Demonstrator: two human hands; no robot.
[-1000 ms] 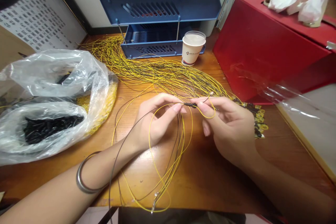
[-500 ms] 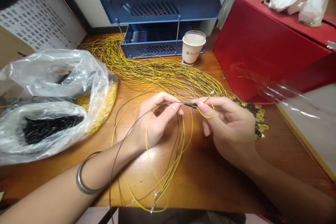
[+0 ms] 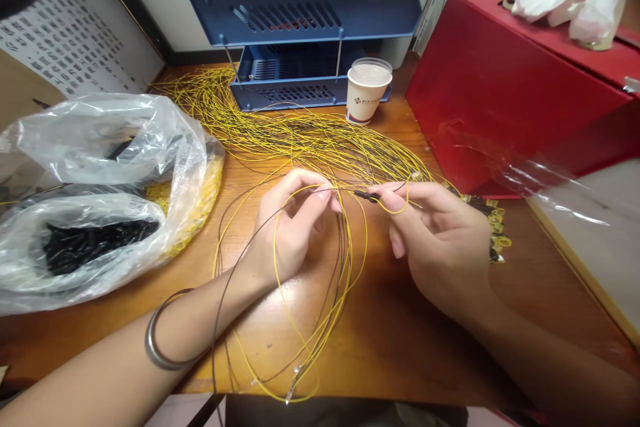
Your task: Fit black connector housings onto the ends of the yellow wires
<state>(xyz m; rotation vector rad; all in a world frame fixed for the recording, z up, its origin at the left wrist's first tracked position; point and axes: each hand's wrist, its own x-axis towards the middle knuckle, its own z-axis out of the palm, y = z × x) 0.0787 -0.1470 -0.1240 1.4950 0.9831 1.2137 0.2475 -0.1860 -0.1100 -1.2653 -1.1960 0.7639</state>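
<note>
Head view: the clear plastic bag [image 3: 95, 260] at left holds small black sleeves. The paper cup [image 3: 367, 90] by the blue tray rack [image 3: 305, 13] bears a logo too small to read. Left hand [image 3: 287, 230] fingers pinch the yellow wire [image 3: 397, 211]. Right hand [image 3: 440, 240] fingers pinch its black sleeve [image 3: 367, 196], above the tabletop [image 3: 400, 333].

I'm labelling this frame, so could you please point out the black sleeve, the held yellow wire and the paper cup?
black sleeve [image 3: 365, 195]: head view, its middle.
yellow wire [image 3: 279, 260]: head view, its long hanging loop.
paper cup [image 3: 367, 97]: head view, its printed side.
</note>
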